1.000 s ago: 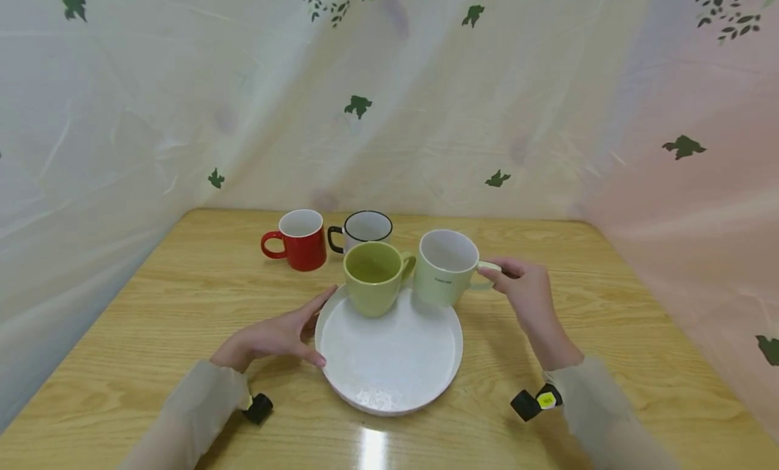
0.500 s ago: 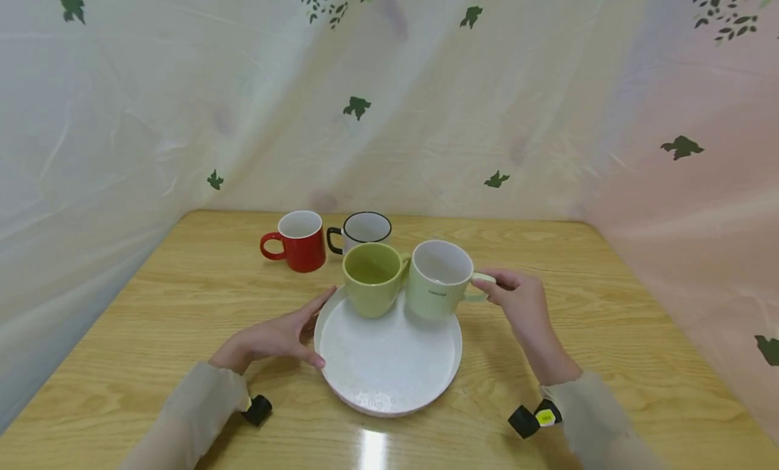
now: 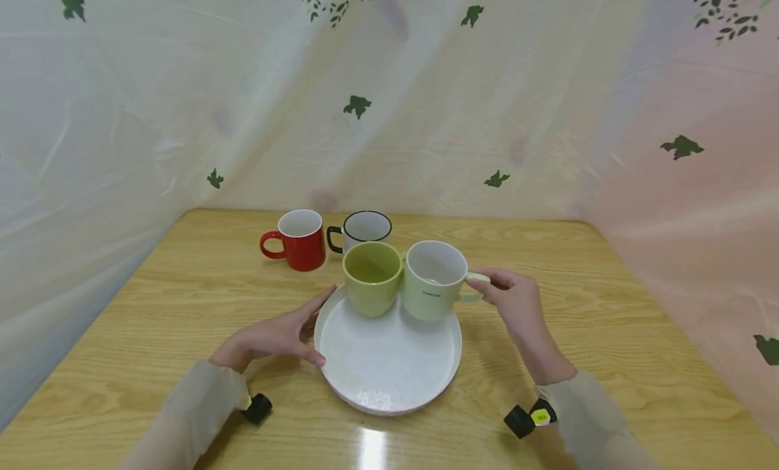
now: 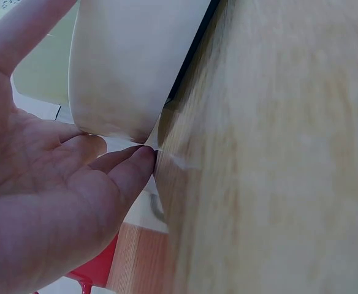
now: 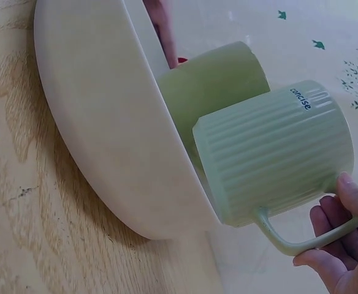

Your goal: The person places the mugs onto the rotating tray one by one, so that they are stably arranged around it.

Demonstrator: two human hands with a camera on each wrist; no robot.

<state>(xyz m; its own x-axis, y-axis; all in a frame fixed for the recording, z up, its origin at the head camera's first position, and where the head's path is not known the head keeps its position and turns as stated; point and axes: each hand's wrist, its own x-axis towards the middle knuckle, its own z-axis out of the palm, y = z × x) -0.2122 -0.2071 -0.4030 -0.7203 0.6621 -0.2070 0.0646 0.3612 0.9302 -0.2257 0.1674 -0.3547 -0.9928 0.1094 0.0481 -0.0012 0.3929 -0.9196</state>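
Note:
My right hand [image 3: 514, 301] pinches the handle of a pale green ribbed mug [image 5: 277, 147], which bears the word "concise". That mug hangs close over the far right part of a round white tray [image 3: 389, 368]; its lower end overlaps the rim in the right wrist view. On the tray's far side stands an olive-green mug [image 3: 371, 287], right beside the pale one. With fingers spread, my left hand [image 3: 276, 335] rests against the tray's left side, thumb at the near rim. The left wrist view shows bent fingertips [image 4: 136, 168] low at the tray's wall.
Behind the tray, a red mug [image 3: 306, 247] and a white mug with a black rim [image 3: 367, 228] stand on the wooden table [image 3: 201, 287]. The white one is partly hidden by the olive-green mug. A patterned curtain [image 3: 426, 84] encloses the table's back and sides.
The pale green mug has moved left and a little toward me, down closer to the tray and up beside the olive-green mug. My left hand and the tray have stayed put.

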